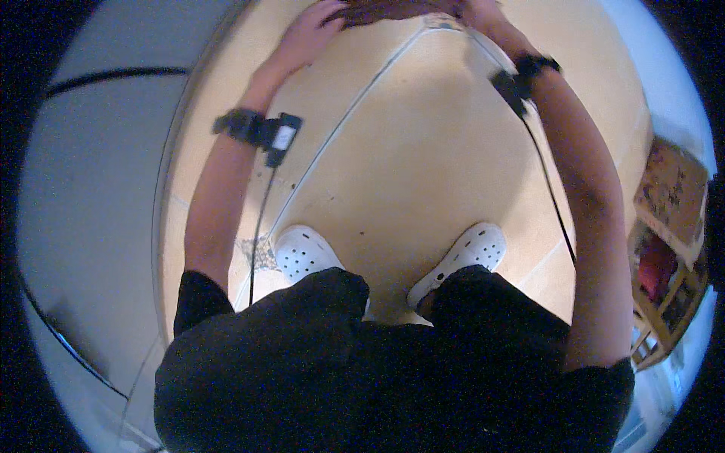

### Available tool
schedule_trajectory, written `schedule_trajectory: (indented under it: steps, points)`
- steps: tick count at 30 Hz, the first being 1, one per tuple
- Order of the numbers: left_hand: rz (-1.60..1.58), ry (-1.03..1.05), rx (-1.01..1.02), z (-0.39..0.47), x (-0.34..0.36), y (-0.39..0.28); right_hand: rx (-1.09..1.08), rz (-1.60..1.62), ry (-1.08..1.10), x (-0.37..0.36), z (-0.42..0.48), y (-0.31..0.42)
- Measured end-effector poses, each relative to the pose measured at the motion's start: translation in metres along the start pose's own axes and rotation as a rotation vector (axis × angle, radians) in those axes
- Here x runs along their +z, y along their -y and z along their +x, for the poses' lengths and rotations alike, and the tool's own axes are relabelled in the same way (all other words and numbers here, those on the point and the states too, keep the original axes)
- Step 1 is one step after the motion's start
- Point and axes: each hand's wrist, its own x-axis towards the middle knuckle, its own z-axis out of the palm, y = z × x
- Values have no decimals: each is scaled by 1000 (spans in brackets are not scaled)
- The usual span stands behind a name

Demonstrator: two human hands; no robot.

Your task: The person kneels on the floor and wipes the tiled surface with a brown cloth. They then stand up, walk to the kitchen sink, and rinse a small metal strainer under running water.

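A dark brown item, seemingly cloth [396, 8], spans the top edge of the head view between both hands, its far part cut off. At its left end is my left hand [318, 29], blurred, with the fingers on its edge. The other end meets my right hand [485, 16], which is partly out of the picture, so its fingers are hard to make out. Each wrist wears a black strap with a small device, the left one [278, 139] and the right one [510, 90], and a thin cable runs from each towards the body.
Pale tiled floor [408, 153] with light grout lines lies below the arms. White perforated clogs [306, 255] are on the feet. A wooden piece of furniture [671, 192] with a red thing [657, 266] inside stands at the right. A large grey surface [102, 187] borders the left side.
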Motion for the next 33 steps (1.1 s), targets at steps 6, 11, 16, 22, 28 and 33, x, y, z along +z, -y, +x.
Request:
schedule_trajectory:
  steps: [6,11,16,22,28,33]
  points:
    - [383,-119,-90,-27,38,-22,-22,-937,-47,81,-152,68]
    - [524,-168,-67,-46,20,-16,-77,-852,195,224,-196,164]
    - [627,57,-203,-94,-29,-3,-195,-539,250,286,-175,208]
    - [629,-217,-403,-186,-59,27,-432,-603,341,252,-134,173]
    - [191,-563,-601,-210,-61,-28,-518,-790,446,187,-33,195]
    - [-76,-428,-545,-240,-47,-106,-879,-613,881,132,3,217]
